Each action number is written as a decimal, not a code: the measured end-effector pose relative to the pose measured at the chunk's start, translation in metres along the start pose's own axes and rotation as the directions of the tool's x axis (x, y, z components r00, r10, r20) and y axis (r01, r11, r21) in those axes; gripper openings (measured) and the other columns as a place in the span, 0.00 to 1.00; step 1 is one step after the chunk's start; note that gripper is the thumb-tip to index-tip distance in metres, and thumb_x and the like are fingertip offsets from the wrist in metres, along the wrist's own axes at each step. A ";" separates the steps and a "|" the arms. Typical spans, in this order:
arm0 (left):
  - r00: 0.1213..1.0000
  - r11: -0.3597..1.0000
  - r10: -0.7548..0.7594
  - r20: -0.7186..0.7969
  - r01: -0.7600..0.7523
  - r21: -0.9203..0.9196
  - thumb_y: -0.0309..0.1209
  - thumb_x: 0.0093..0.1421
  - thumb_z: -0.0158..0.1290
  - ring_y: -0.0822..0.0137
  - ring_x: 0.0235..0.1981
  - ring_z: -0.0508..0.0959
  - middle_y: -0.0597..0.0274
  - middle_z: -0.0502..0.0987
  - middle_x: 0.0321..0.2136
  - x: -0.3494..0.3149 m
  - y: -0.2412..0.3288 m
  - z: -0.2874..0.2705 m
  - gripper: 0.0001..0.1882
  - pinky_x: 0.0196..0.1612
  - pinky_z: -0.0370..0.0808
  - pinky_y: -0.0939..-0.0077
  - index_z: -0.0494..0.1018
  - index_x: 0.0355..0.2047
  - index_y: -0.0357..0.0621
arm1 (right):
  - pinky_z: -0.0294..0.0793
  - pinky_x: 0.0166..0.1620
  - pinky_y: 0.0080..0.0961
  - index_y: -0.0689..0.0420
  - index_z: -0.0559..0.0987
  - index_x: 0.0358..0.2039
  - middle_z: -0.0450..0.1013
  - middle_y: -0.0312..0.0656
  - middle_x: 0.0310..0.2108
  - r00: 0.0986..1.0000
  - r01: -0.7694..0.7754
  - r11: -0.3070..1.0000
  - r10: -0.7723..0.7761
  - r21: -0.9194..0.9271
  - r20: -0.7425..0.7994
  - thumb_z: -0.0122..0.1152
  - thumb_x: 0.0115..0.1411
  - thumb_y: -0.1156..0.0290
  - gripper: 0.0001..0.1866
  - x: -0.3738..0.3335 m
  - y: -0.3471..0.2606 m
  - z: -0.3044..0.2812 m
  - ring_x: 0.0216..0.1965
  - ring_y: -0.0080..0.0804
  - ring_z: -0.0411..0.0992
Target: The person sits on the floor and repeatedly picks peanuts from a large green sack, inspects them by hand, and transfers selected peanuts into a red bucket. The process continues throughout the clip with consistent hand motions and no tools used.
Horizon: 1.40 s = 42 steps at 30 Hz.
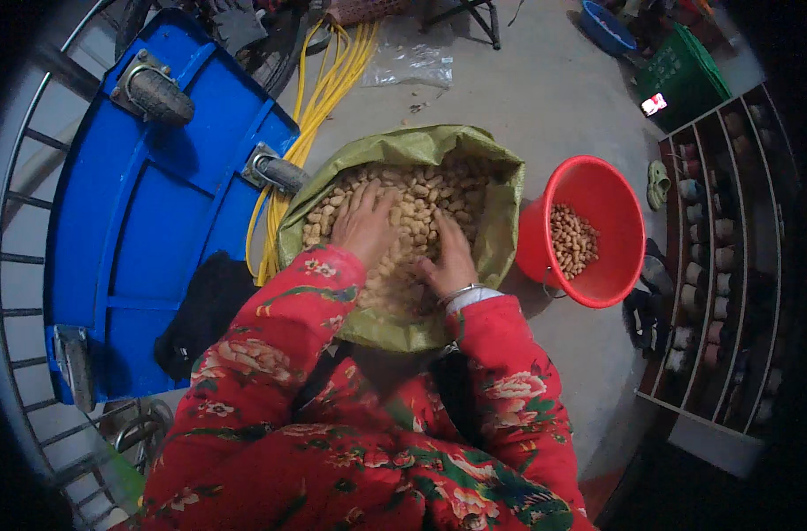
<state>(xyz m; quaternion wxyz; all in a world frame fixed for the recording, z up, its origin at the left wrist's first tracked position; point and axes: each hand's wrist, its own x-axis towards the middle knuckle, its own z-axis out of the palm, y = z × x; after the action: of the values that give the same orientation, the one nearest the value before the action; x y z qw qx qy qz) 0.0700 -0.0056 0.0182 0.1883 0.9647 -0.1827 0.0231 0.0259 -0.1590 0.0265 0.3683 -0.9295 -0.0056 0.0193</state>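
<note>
A yellow-green woven sack [381, 149] stands open in front of me, filled with unshelled peanuts [414, 211]. My left hand [366, 223] lies on the peanuts at the sack's left side, fingers stretched out and slightly spread. Towards the right side, my right hand [450, 259] reaches in with its thumb apart from its curved fingers; it touches the peanuts and shows no grip on any. Both arms wear red floral sleeves, and a bracelet circles the right wrist. Just right of the sack is a red bucket [532, 241] with a smaller heap of peanuts inside.
At left, a blue wheeled platform [124, 257] stands tipped up beside a metal railing [23, 258]. Yellow hose or cable [337, 66] runs behind the sack. A shoe rack [709, 265] is at right, with a green clog [657, 184] and a green crate [682, 80] close by.
</note>
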 end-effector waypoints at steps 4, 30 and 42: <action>0.994 0.999 0.026 0.104 -0.030 0.042 0.41 0.44 0.51 0.53 0.51 0.53 0.48 0.52 0.50 -0.005 -0.003 0.006 0.31 0.53 0.49 0.60 0.54 0.49 0.48 | 0.55 0.51 0.33 0.57 0.53 0.51 0.50 0.53 0.50 0.965 -0.229 0.970 0.237 -0.078 0.110 0.62 0.34 0.70 0.41 0.005 0.016 0.005 0.50 0.51 0.52; 0.959 0.950 0.044 0.278 0.046 -0.307 0.29 0.47 0.46 0.64 0.24 0.68 0.60 0.64 0.24 -0.048 -0.013 0.007 0.07 0.26 0.66 0.72 0.65 0.28 0.43 | 0.69 0.33 0.29 0.60 0.72 0.28 0.69 0.45 0.24 0.943 0.219 0.932 -0.126 -0.290 0.307 0.53 0.41 0.70 0.11 -0.027 0.002 0.014 0.26 0.40 0.69; 0.845 -0.168 -0.165 0.508 0.483 -0.859 0.37 0.57 0.37 0.73 0.19 0.69 0.64 0.68 0.30 -0.037 0.018 -0.125 0.13 0.10 0.60 0.88 0.63 0.37 0.42 | 0.57 0.14 0.19 0.55 0.63 0.29 0.63 0.38 0.20 0.755 -0.586 0.006 0.367 0.810 0.544 0.41 0.53 0.53 0.17 -0.019 -0.045 -0.059 0.15 0.27 0.58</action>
<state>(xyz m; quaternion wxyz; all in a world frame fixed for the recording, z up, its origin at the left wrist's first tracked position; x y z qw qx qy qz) 0.0317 0.0385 0.1364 0.8002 0.5266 0.0925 -0.2716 0.0097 -0.1672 0.1007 0.8269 -0.4264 0.2903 0.2241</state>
